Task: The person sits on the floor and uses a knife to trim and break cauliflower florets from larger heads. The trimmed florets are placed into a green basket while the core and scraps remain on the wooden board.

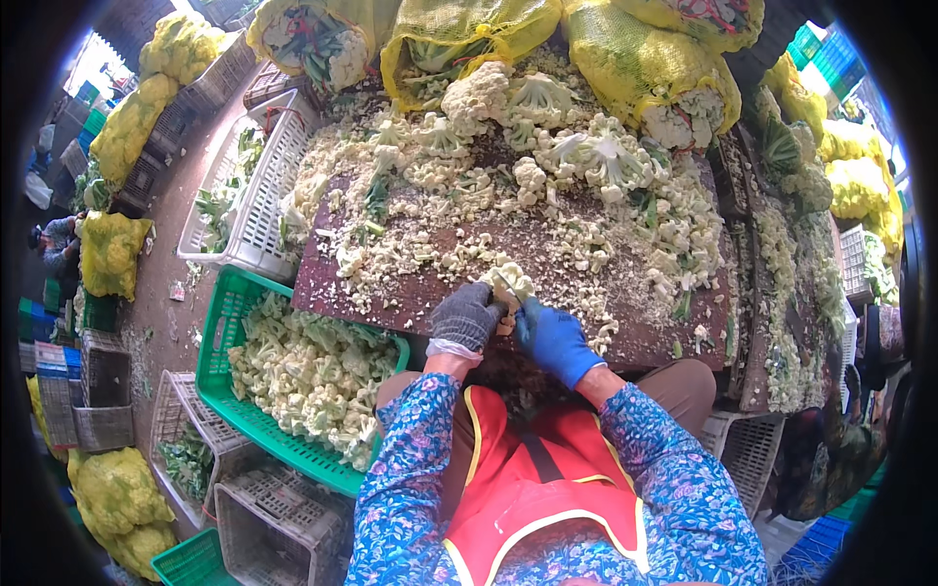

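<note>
My left hand (464,318), in a grey knit glove with a pale cuff beneath, grips a cauliflower piece (507,281) at the near edge of the wooden table (410,311). A blue glove covers my right hand (554,341), which is closed around a knife (508,284); its thin blade lies against the cauliflower. The knife's handle is hidden in my fist. Beyond both hands, cut florets and crumbs (586,245) are strewn over the tabletop. Larger cauliflower heads (478,95) lie towards the far side.
A green basket (212,381) of florets stands at my left, beside a white crate (272,183) holding leaves. Yellow mesh sacks (637,55) of cauliflower line the table's far edge. Grey crates (282,505) sit low on the left. A person (58,245) is at far left.
</note>
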The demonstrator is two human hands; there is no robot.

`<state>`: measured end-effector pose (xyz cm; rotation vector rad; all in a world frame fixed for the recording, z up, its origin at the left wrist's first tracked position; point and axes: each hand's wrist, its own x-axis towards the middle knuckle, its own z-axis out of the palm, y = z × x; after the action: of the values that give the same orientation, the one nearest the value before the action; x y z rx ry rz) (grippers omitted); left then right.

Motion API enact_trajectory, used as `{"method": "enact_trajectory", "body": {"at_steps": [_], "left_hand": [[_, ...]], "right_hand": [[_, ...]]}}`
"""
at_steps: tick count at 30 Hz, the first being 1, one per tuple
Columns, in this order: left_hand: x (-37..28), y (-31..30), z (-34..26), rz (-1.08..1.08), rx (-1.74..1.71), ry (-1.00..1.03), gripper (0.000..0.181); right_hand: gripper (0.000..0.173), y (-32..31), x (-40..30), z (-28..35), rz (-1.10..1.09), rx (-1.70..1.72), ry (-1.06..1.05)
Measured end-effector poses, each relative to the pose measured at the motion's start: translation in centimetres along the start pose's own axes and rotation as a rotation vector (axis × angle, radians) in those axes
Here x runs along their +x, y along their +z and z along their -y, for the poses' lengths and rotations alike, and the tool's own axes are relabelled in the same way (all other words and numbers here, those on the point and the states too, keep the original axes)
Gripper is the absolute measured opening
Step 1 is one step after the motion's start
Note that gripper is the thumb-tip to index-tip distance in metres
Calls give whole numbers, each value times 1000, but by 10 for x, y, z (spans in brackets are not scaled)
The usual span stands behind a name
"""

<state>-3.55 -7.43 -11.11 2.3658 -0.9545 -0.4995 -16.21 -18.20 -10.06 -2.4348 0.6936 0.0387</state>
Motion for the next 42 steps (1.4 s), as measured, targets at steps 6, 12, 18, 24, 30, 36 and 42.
{"method": "enact_trajectory", "body": {"at_steps": [6, 12, 18, 24, 30, 36, 42], "left_hand": [[0, -1, -6, 24, -63, -14, 29], [2, -1, 1, 33, -75, -2, 30], [2, 5, -4, -51, -23, 63, 33], [13, 4, -1, 73, -25, 174, 73], [16, 26, 9, -51, -123, 180, 92], [15, 22, 24, -90, -137, 144, 99], [3, 7, 17, -144, 67, 85, 86]], "right_hand": [[25, 14, -32, -27, 103, -71, 98], [26, -1, -57, -49, 6, 8, 68], [26, -3, 24, -49, -165, 339, 139], [26, 20, 25, -31, 30, 1154, 337], [24, 40, 14, -47, -200, 696, 115], [18, 21, -21, -28, -242, 146, -100], [12, 9, -28, -36, -135, 45, -159]]}}
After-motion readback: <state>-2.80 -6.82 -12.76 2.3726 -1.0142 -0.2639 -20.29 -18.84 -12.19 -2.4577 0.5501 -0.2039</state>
